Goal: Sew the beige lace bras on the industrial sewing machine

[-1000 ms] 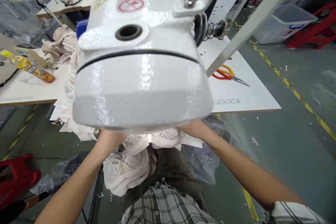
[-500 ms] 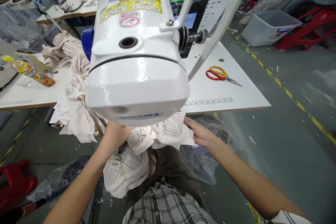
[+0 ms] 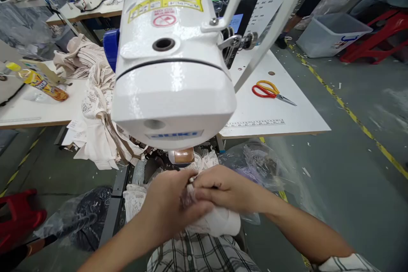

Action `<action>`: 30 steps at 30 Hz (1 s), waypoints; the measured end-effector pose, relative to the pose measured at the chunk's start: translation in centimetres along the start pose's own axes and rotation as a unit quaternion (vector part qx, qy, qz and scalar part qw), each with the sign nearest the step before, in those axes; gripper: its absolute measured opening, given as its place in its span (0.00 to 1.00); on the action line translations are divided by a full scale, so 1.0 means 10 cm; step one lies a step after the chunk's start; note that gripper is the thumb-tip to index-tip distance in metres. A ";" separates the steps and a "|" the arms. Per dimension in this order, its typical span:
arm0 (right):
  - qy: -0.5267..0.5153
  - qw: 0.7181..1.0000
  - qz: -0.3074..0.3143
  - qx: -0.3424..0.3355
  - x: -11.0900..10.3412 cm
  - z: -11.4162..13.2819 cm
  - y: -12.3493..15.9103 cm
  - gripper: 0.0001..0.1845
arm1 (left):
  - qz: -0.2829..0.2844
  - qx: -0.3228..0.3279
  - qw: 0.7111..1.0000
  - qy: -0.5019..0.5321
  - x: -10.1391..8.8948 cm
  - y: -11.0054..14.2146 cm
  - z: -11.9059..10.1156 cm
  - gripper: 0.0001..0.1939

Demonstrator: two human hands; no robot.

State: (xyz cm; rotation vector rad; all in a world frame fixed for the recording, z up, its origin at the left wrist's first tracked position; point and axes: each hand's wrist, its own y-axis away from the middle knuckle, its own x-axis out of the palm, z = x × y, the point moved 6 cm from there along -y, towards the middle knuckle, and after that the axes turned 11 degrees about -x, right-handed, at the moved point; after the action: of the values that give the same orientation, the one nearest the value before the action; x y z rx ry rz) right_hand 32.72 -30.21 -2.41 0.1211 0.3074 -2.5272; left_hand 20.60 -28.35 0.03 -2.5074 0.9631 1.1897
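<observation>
Close to my body, below the sewing machine head (image 3: 175, 97), my left hand (image 3: 174, 199) and my right hand (image 3: 225, 189) meet over a cream lace bra (image 3: 221, 222). Both are closed on it, the right with fingers bent in a pinch and the left with its thumb across the fabric. A bunched bit of the bra shows between the hands, and a smooth pale part hangs below them. The rest is hidden behind my fingers. More cream lace pieces (image 3: 134, 199) lie left of my left wrist. The machine head covers the needle area.
A pile of cream bras (image 3: 98, 89) spills over the table edge at left, near a drink bottle (image 3: 40, 84). Red-and-yellow scissors (image 3: 270, 90) lie on the white tabletop (image 3: 306, 114) at right, behind a printed ruler. A clear plastic bag (image 3: 261, 157) hangs below.
Both hands have come back from under the machine head toward my body and together. The bra, spread between them earlier, is now bunched in them. The view has shifted slightly.
</observation>
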 end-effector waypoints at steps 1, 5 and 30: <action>0.042 0.999 -0.027 0.015 -0.04 -0.03 -0.03 0.20 | 0.032 -0.067 0.997 0.030 0.02 -0.06 0.14 0.12; 0.176 0.972 -0.125 0.092 -0.32 -0.28 -0.07 0.26 | -0.039 -0.221 0.967 0.125 -0.13 -0.22 0.59 0.16; 0.151 0.967 -0.169 0.116 -0.60 -0.52 -0.27 0.28 | -0.151 -0.171 0.968 0.109 -0.37 -0.55 0.71 0.08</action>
State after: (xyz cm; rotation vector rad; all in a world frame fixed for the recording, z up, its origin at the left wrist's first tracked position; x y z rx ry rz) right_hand 36.23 -23.52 -6.05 0.5953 0.1574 -2.8769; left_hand 17.98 -19.33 -2.37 -2.9685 0.4130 1.0742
